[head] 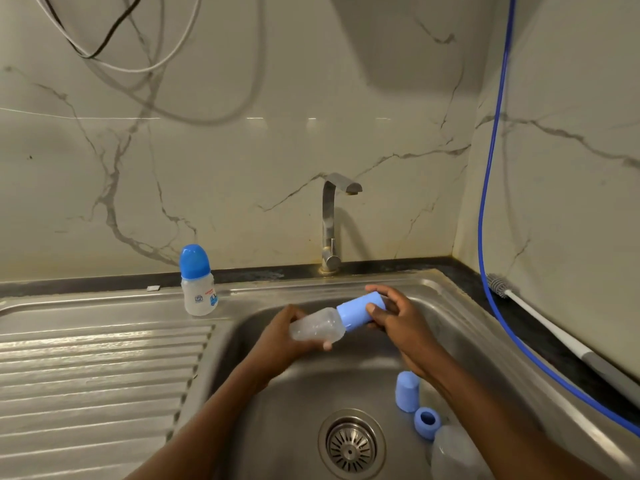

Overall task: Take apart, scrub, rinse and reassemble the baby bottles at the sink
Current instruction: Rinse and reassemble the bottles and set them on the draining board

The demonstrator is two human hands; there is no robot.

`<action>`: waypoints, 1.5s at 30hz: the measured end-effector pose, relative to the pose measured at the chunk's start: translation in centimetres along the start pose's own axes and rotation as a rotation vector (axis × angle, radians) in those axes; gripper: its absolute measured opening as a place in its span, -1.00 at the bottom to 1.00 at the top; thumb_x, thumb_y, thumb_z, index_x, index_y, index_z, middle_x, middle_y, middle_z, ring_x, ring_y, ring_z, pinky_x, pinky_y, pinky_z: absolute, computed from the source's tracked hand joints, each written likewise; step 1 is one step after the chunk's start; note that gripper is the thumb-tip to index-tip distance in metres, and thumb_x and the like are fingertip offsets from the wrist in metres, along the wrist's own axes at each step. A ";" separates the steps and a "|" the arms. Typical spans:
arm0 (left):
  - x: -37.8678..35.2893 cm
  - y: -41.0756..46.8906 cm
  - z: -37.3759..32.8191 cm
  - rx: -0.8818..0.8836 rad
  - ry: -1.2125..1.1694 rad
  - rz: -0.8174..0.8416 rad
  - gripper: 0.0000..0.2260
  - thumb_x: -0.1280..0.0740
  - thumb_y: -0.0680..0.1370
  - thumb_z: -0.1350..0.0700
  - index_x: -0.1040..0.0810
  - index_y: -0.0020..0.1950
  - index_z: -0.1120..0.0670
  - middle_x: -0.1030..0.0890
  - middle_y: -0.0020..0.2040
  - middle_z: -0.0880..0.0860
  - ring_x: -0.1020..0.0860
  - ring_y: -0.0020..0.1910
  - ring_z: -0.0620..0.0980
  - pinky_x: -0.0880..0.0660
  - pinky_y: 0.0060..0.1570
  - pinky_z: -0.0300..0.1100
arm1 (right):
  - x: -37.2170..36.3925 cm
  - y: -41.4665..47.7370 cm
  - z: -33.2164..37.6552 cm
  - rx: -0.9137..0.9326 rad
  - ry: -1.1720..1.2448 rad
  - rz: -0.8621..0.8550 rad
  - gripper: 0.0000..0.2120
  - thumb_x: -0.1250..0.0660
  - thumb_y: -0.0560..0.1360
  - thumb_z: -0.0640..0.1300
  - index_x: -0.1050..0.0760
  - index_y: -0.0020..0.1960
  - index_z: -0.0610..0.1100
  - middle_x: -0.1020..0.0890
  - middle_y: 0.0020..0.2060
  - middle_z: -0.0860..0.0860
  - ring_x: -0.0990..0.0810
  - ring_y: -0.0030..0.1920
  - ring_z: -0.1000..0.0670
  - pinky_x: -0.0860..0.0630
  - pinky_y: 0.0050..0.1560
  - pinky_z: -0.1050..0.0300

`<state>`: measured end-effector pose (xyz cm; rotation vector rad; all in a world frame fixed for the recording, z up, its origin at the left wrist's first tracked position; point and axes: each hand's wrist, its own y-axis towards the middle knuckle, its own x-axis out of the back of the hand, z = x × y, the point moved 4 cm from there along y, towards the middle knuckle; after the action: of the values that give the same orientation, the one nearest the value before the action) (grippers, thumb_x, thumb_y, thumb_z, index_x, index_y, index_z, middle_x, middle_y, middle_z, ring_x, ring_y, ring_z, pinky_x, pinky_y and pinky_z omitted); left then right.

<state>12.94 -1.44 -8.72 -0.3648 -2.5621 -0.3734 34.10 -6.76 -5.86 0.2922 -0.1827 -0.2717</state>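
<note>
1. Head view: the bottle lies tilted over the sink, between the two grips.
2. The left grip wraps its clear, empty-looking body; the right grip curls round its pale-blue cap.
3. It looks like light, stiff, probably slick plastic, best held firmly at the body while twisting at the cap.

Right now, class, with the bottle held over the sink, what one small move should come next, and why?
Probably twist the pale blue plastic cap off the clear plastic bottle body. The left grip holds the body and the right grip wraps the fitted cap. A loose blue cap, blue ring and another clear body lie in the steel sink, so this bottle looks next.
</note>
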 end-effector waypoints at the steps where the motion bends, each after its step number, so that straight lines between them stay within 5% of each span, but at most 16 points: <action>1: -0.2 0.0 0.1 -0.037 0.218 -0.020 -0.48 -0.60 0.31 -0.09 -0.43 0.13 -0.02 -0.56 0.08 -0.06 -0.54 -0.04 -0.14 -0.53 -0.13 -0.29 | -0.2 -0.1 0.0 0.007 -0.031 0.013 -0.71 -0.31 0.55 -0.31 -0.50 0.22 -0.06 -0.56 0.08 0.00 -0.60 0.06 0.00 -0.63 0.02 0.12; 3: -0.8 -0.3 0.1 -0.115 0.429 -0.022 -0.43 -0.57 0.35 -0.07 -0.40 0.25 -0.04 -0.51 0.18 -0.13 -0.52 0.06 -0.12 -0.42 -0.07 -0.34 | -1.4 -0.3 -0.1 0.033 -0.093 0.052 -0.68 -0.37 0.53 -0.28 -0.50 0.25 -0.07 -0.58 0.13 -0.05 -0.60 0.12 -0.03 -0.62 0.08 0.02; 9: -0.3 0.0 -1.2 -0.167 0.349 -0.117 -0.45 -0.54 0.39 -0.05 -0.49 0.33 -0.01 -0.53 0.24 0.00 -0.48 0.19 -0.03 -0.41 0.13 -0.20 | -4.1 -0.1 0.2 0.122 -0.125 0.043 -0.43 -0.50 0.43 -0.12 -0.39 0.38 0.03 -0.60 0.18 -0.03 -0.61 0.14 -0.01 -0.56 0.18 -0.02; 14: 2.4 -0.6 -1.6 -0.098 0.117 -0.271 -0.53 -0.57 0.37 -0.01 -0.48 0.21 -0.05 -0.53 0.04 -0.07 -0.49 -0.07 -0.20 -0.36 -0.19 -0.33 | -3.0 -0.6 -1.0 0.012 -0.178 -0.014 -0.53 -0.43 0.47 0.05 -0.39 0.33 0.09 -0.56 0.17 0.04 -0.61 0.04 0.07 -0.60 0.09 -0.04; 18: 5.6 -0.6 -2.3 -0.077 -0.077 -0.397 -0.52 -0.55 0.41 0.00 -0.35 0.19 -0.10 -0.49 0.05 -0.15 -0.50 -0.01 -0.22 -0.40 -0.13 -0.30 | -2.4 -0.8 -1.9 -0.025 -0.259 0.012 -0.59 -0.41 0.50 0.02 -0.41 0.30 0.05 -0.54 0.18 0.04 -0.59 0.01 0.06 -0.60 0.04 0.01; 23: 11.4 -2.2 -0.9 -0.085 -0.161 -0.559 -0.56 -0.54 0.42 0.07 -0.46 0.23 -0.04 -0.58 0.08 -0.11 -0.55 0.04 -0.18 -0.50 -0.04 -0.21 | -3.0 -0.5 -2.0 -0.037 -0.250 0.042 -0.58 -0.42 0.50 -0.06 -0.41 0.32 -0.03 -0.53 0.19 0.00 -0.60 0.04 -0.04 -0.58 0.09 -0.17; 26: 15.1 -3.2 0.6 -0.039 -0.194 -0.686 -0.56 -0.53 0.44 0.09 -0.49 0.27 0.01 -0.59 0.09 -0.02 -0.58 0.03 -0.08 -0.51 -0.08 -0.19 | -3.7 -0.5 -1.9 -0.024 -0.264 0.062 -0.57 -0.43 0.50 -0.05 -0.41 0.32 -0.01 -0.53 0.18 0.04 -0.60 0.00 0.00 -0.59 0.08 -0.14; 29: 17.8 -3.6 2.3 0.025 -0.216 -0.803 -0.62 -0.49 0.47 0.11 -0.51 0.26 0.06 -0.60 0.13 0.08 -0.57 0.11 0.07 -0.53 0.14 0.03 | -4.0 -0.7 -1.9 -0.016 -0.284 0.075 -0.59 -0.43 0.49 -0.05 -0.42 0.30 0.02 -0.53 0.15 0.07 -0.61 -0.03 0.01 -0.59 0.06 -0.13; 32: 19.4 -3.7 3.8 0.078 -0.240 -0.886 -0.65 -0.46 0.48 0.13 -0.54 0.24 0.10 -0.62 0.10 0.08 -0.58 0.11 0.10 -0.50 0.13 -0.03 | -4.2 -0.6 -2.1 -0.024 -0.290 0.079 -0.59 -0.44 0.49 -0.09 -0.43 0.30 -0.01 -0.53 0.15 0.05 -0.61 -0.05 -0.03 -0.59 0.05 -0.15; 45: 20.8 -0.5 7.2 0.116 -0.195 -0.854 -0.80 -0.42 0.48 0.17 -0.56 0.08 0.03 -0.62 -0.07 0.05 -0.57 -0.09 0.00 -0.44 -0.14 -0.22 | -4.3 0.3 -3.4 -0.017 -0.342 0.113 -0.56 -0.45 0.48 -0.14 -0.42 0.31 -0.03 -0.53 0.12 0.05 -0.61 -0.09 -0.06 -0.60 0.02 -0.11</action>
<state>-7.68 4.30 -3.72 0.8018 -2.7938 -0.4930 30.82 -4.37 -9.51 0.2159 -0.5327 -0.2099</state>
